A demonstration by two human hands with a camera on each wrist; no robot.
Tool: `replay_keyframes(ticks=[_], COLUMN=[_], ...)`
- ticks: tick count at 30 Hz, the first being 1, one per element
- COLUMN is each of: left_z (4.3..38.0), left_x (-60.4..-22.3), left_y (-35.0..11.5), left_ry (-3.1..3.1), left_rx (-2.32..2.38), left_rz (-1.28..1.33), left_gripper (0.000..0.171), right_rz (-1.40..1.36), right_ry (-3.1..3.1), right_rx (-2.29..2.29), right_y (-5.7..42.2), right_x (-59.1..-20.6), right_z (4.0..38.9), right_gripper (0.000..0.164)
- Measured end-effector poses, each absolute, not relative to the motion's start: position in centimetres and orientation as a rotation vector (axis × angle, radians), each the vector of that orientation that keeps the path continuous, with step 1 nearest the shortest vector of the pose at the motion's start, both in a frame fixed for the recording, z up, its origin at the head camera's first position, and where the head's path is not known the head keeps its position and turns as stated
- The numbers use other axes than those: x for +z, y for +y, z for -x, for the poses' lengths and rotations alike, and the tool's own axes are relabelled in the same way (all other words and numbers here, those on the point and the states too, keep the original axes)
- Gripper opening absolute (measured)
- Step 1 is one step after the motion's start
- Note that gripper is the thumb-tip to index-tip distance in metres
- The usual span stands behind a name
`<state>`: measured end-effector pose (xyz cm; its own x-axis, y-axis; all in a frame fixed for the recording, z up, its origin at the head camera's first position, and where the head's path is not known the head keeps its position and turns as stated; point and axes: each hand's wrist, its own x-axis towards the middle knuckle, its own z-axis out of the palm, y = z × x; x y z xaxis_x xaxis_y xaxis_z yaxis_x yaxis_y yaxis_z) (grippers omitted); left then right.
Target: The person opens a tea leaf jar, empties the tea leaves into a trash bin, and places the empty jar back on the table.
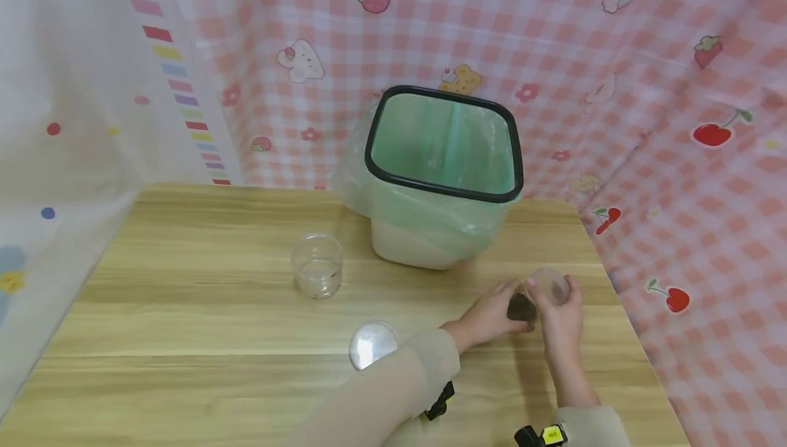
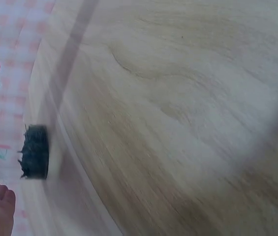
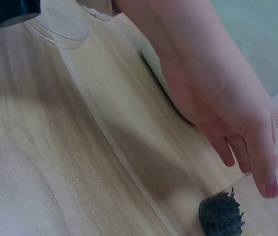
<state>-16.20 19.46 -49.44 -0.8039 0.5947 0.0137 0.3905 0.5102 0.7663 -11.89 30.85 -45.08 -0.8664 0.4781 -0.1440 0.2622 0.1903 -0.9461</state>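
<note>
"So, from the left, what's there?"

"Left of centre, a spare cup (image 1: pixel 316 269) with a few specks in its base. Then a disc (image 1: pixel 372 346) at lower centre, clear and flat, and above it the lined bin (image 1: pixel 406 243)."

"And the hands?"

"Lower right of the frame. The left hand (image 1: pixel 490 317) has fingers and thumb either side of the dark shreds (image 1: pixel 521 309), apparently clamped on the plastic round them. The right hand (image 1: pixel 561 320) has thumb and fingers round a clear cup (image 1: pixel 549 284), just beside the shreds. One cup or two there, I can't tell."

"Which step, then?"

"Perhaps tipping or loosening the shreds, in mid-air. I'd say the next move calls for both grips steady and the mouth's direction minded, lest bits spill."

"How do they look?"

"Near black, packed flat at one end, with wispy strands bristling from the other. Dry, I'd guess."
</note>
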Motion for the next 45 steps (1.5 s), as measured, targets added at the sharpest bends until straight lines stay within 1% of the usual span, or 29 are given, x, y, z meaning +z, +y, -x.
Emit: replay_keyframes(ticks=[6,11,17,21,24,27,35,39,45], left_z=[15.8,15.8,15.8,15.7,15.7,15.7,16.2,16.0,15.7], left_x=[-49.5,-49.7,-49.6,-49.1,-48.8,-48.6,-48.1,-47.4,-46.5], left_y=[19.4,18.7,17.7,17.0,16.5,16.0,14.1,13.2,12.0], left_ry=[2.565,2.620,2.651,2.656,2.639,2.569,2.398,2.382,2.424], left_rx=[1.171,1.214,1.213,1.220,1.255,1.332,1.525,1.527,1.559], left_rz=[-0.798,-0.781,-0.847,-0.864,-0.864,-0.863,-0.956,-0.926,-0.978], left_gripper=[0.071,0.061,0.063,0.060,0.060,0.064,0.074,0.078,0.074], right_rz=[0.739,0.697,0.638,0.602,0.583,0.560,0.503,0.446,0.349], right_ry=[-2.307,-2.432,-2.590,-2.658,-2.677,-2.693,-2.775,-2.777,-2.765], right_rx=[1.678,1.541,1.297,1.143,1.103,1.097,1.339,1.452,1.566], right_y=[30.3,29.8,29.0,28.5,28.3,28.4,28.1,27.9,27.4], right_x=[-45.2,-45.2,-44.5,-43.9,-43.4,-42.9,-41.4,-40.3,-39.4], right_z=[11.8,11.7,11.4,11.3,11.2,11.2,10.8,10.3,9.7], right_gripper=[0.096,0.095,0.094,0.090,0.089,0.088,0.092,0.087,0.081])
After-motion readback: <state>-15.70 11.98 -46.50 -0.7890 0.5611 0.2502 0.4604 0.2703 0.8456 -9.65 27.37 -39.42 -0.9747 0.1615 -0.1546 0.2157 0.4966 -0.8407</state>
